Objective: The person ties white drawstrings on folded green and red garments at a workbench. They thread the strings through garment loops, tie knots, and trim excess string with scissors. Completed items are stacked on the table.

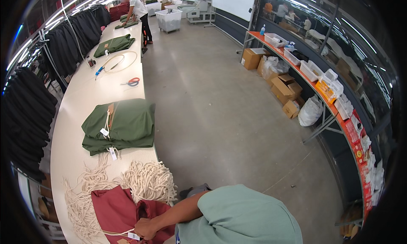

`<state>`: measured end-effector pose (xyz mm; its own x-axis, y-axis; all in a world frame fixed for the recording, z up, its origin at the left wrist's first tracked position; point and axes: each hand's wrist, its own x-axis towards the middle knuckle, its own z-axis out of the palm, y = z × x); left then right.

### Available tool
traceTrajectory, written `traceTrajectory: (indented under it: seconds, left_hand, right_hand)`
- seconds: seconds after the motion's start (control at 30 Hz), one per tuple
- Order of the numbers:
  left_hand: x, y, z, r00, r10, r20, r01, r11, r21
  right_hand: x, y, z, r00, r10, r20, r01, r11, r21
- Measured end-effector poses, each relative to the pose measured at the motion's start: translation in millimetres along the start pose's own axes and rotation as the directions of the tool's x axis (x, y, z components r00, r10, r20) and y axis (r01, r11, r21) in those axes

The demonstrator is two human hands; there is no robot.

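**Hand on a dark red garment at the near end of a long worktable**

Along the far left, dark garments (25, 112) hang in a row beside the long cream worktable (80, 98), which runs from the lower edge of the view up toward the far end of the hall.

At the table's near end lies a dark red garment (114, 208), spread flat close to the table's right edge. Bundles of cream cord (146, 180) lie just behind and to the left of it, some strands touching the cloth. One hand (145, 229) rests on the near part of the red garment, fingers curled down against the fabric beside a small white tag (134, 236); whether it grips the cloth or only presses on it cannot be told. From the way the forearm comes in from the person's body it appears to be the left hand. The right hand is out of sight.

Farther up the table, a folded stack of green garments (121, 125) with white tags sits against the right edge. Beyond it lie red-handled scissors (132, 81), then a loop of cord (121, 62), and another folded green garment (114, 45).

At the table's far end a second person (137, 11) leans over more green cloth.

To the right, across the bare concrete floor (220, 117), cardboard boxes (286, 89) and a white bag (310, 110) sit under an orange shelf (339, 117) carrying white bins.
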<state>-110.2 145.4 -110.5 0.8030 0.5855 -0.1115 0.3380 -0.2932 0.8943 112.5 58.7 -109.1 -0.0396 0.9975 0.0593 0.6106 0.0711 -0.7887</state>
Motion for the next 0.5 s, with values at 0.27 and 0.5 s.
traceTrajectory:
  seconds: [0.27, 0.5]
  left_hand:
    - [-1.7, 9.2, 2.7, 0.994, -0.105, 0.028, 0.106, 0.993, -0.056]
    - [-2.3, 16.0, 4.7, 0.984, -0.165, 0.069, 0.174, 0.973, -0.155]
  right_hand:
    - [-0.9, -2.7, -10.9, 0.995, -0.051, 0.084, 0.052, 0.998, -0.019]
    - [-2.8, 0.2, -10.4, 0.994, -0.034, 0.101, 0.033, 0.999, 0.011]
